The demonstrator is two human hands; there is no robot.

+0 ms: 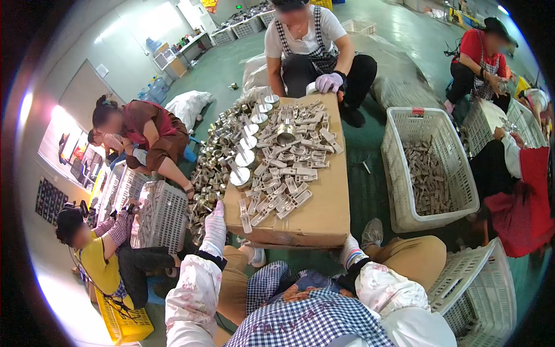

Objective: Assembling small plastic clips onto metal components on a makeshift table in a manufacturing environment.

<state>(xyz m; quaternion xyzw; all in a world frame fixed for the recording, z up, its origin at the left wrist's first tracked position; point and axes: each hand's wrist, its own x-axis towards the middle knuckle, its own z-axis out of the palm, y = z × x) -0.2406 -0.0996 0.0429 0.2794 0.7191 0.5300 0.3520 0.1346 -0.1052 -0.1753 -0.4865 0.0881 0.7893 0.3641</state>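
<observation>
Gloved hands (214,232) beside near corners of box (330,199)

Levers (296,199) are lying on the cardboard box (329,217); from nine to eleven o'clock, discs (245,158) are lining its edge. Past them, at nine, fittings (217,153) are lying heaped. A crate (435,222) is standing at three with parts (428,179) lying inside, another crate (503,289) at four. A co-worker (312,52) is sitting at twelve.
</observation>
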